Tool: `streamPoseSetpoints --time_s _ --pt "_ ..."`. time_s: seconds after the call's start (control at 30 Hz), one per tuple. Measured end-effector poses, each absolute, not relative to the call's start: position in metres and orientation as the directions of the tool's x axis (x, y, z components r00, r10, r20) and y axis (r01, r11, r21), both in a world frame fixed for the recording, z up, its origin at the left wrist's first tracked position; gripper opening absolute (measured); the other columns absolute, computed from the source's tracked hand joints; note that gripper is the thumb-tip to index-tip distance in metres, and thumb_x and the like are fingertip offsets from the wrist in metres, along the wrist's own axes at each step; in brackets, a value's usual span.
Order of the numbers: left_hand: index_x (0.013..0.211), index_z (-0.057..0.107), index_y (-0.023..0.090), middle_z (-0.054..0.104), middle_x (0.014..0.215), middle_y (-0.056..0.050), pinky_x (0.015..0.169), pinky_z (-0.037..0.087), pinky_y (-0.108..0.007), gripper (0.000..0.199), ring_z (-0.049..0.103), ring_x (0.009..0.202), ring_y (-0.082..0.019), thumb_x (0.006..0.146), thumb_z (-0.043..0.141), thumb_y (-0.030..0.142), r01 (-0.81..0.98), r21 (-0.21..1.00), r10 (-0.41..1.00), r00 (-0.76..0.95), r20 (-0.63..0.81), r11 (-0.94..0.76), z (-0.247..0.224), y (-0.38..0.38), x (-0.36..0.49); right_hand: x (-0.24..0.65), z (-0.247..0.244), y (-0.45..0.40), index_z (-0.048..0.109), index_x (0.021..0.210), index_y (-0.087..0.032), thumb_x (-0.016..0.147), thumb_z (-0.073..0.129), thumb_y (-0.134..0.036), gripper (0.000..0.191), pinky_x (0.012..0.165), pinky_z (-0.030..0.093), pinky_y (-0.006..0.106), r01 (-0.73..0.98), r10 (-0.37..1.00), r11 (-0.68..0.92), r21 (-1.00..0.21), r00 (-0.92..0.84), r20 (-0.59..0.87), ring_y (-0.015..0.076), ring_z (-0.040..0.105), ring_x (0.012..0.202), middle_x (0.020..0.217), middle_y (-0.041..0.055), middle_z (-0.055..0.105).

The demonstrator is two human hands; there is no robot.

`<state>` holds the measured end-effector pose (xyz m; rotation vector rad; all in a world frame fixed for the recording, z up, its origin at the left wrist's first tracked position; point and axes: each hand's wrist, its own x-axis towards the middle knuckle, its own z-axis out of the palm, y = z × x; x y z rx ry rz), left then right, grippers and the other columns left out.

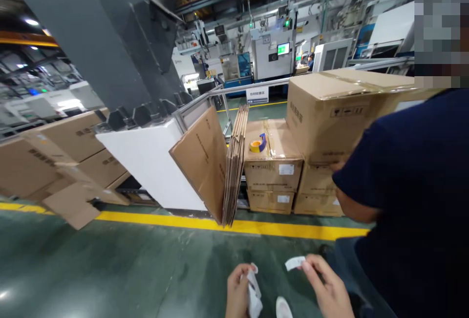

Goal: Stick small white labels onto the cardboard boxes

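Though cropped below, left hand (pixel 238 292) and right hand (pixel 327 285) pinch paper (pixel 295 263).

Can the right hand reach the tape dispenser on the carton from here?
Probably not: the right hand holds a label low; the tape dispenser sits far ahead, past the yellow floor line.

"What's underfoot?"
"Green epoxy floor (pixel 110 264) with a yellow line (pixel 234 226)."
"And beyond?"
"A grey steel column (pixel 98 30), a metal railing (pixel 249 88), white factory machines (pixel 273 54), and overhead lights (pixel 31 22)."
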<state>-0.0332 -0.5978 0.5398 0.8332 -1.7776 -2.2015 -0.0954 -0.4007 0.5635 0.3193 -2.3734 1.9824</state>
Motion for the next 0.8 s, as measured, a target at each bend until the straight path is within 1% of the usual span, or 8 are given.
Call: streamPoseSetpoints --time_s 0.1,0.2,0.33,0.47,0.57,0.63,0.7,0.8 --pt "0.052 0.057 0.015 0.034 0.041 0.006 0.046 0.021 -0.024 0.057 0.029 0.041 -0.008 0.055 0.059 0.072 -0.216 0.938 -0.495 -0.805 -0.328 -0.27 0.516 -0.601 -0.104 -0.195 0.534 -0.402 0.058 0.079 -0.02 0.08 0.053 -0.052 0.033 0.057 0.043 0.024 -0.129 0.011 0.117 -0.985 -0.991 0.131 0.0147 0.053 0.06 0.067 0.001 0.059" --pt "0.046 0.055 0.015 0.032 0.039 0.005 0.047 0.02 -0.026 0.062 0.027 0.041 -0.008 0.051 0.059 0.076 -0.243 0.948 -0.488 -0.814 -0.316 -0.208 0.493 -0.593 -0.182 -0.293 0.491 -0.403 0.059 0.083 -0.018 0.077 0.056 -0.056 0.039 0.056 0.043 0.025 -0.072 0.153 0.067 -0.995 -0.985 0.082 0.0132 0.052 0.059 0.071 0.001 0.061" --pt "0.039 0.052 0.016 0.037 0.038 0.002 0.049 0.024 -0.029 0.065 0.032 0.043 -0.011 0.051 0.054 0.08 -0.271 0.96 -0.427 -0.862 -0.274 -0.07 0.452 -0.579 -0.288 -0.402 0.422 -0.409 0.058 0.088 -0.015 0.084 0.055 -0.046 0.032 0.055 0.044 0.025 0.006 0.275 0.005 -1.0 -0.961 -0.004 0.0097 0.052 0.058 0.074 -0.0013 0.058" --pt "0.042 0.054 0.016 0.043 0.042 0.001 0.051 0.029 -0.03 0.063 0.038 0.046 -0.013 0.055 0.053 0.078 -0.288 0.957 -0.314 -0.913 -0.26 0.046 0.395 -0.569 -0.39 -0.482 0.356 -0.418 0.058 0.09 -0.014 0.086 0.057 -0.037 0.023 0.059 0.047 0.026 0.045 0.328 -0.045 -0.998 -0.943 -0.058 0.0107 0.055 0.065 0.079 -0.0011 0.058" --pt "0.04 0.046 0.019 0.037 0.04 0.004 0.049 0.029 -0.029 0.062 0.036 0.044 -0.011 0.055 0.051 0.079 -0.297 0.949 -0.271 -0.927 -0.26 0.106 0.347 -0.564 -0.458 -0.528 0.317 -0.423 0.058 0.089 -0.014 0.086 0.057 -0.034 0.021 0.063 0.048 0.029 0.039 0.352 -0.053 -0.998 -0.934 -0.055 0.0118 0.056 0.069 0.08 -0.0009 0.058" --pt "0.04 0.042 0.02 0.035 0.039 0.006 0.047 0.029 -0.027 0.059 0.034 0.042 -0.009 0.058 0.052 0.076 -0.302 0.943 -0.235 -0.935 -0.265 0.138 0.317 -0.56 -0.495 -0.551 0.297 -0.425 0.058 0.088 -0.014 0.086 0.057 -0.033 0.02 0.065 0.049 0.03 0.019 0.364 -0.047 -0.999 -0.931 -0.034 0.0122 0.057 0.07 0.08 -0.001 0.058" --pt "0.043 0.043 0.02 0.037 0.039 0.007 0.046 0.031 -0.026 0.056 0.035 0.04 -0.009 0.063 0.054 0.07 -0.3 0.941 -0.191 -0.944 -0.269 0.156 0.294 -0.556 -0.524 -0.569 0.281 -0.426 0.058 0.086 -0.014 0.085 0.058 -0.033 0.019 0.066 0.049 0.03 -0.003 0.365 -0.036 -0.999 -0.931 -0.01 0.0126 0.057 0.072 0.081 -0.001 0.058" --pt "0.049 0.051 0.018 0.045 0.042 0.006 0.048 0.035 -0.026 0.049 0.041 0.041 -0.009 0.071 0.054 0.062 -0.283 0.945 -0.13 -0.956 -0.263 0.162 0.274 -0.548 -0.555 -0.584 0.264 -0.425 0.057 0.085 -0.014 0.085 0.058 -0.032 0.019 0.065 0.048 0.029 -0.02 0.361 -0.018 -1.0 -0.933 0.012 0.0121 0.056 0.071 0.079 -0.0015 0.057"
